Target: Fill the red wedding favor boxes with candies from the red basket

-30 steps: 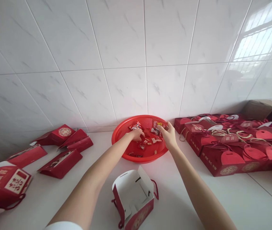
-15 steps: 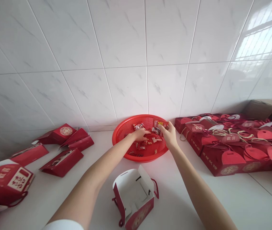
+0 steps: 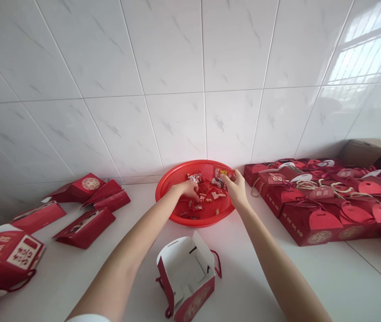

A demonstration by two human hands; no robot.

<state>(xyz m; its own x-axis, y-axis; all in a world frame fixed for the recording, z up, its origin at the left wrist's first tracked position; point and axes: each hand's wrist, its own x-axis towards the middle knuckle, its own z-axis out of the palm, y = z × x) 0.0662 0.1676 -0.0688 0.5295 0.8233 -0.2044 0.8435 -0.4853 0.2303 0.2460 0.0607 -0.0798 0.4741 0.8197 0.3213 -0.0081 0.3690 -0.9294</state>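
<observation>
Sweets (image 3: 198,207) lie in a red basket (image 3: 203,222) behind an open box (image 3: 197,304) as the right hand (image 3: 238,188) pinches a packet (image 3: 223,171) and the left hand (image 3: 189,189) curls over them, its grip impossible to tell, where a light touch and steady right-hand pinch should serve best.

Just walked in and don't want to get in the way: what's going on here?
Someone's left hand is down among wrapped sweets in a red basket, while their right hand holds a red packet at the basket's right side. An open box stands in front of it, with decorated red boxes grouped on the right.
</observation>
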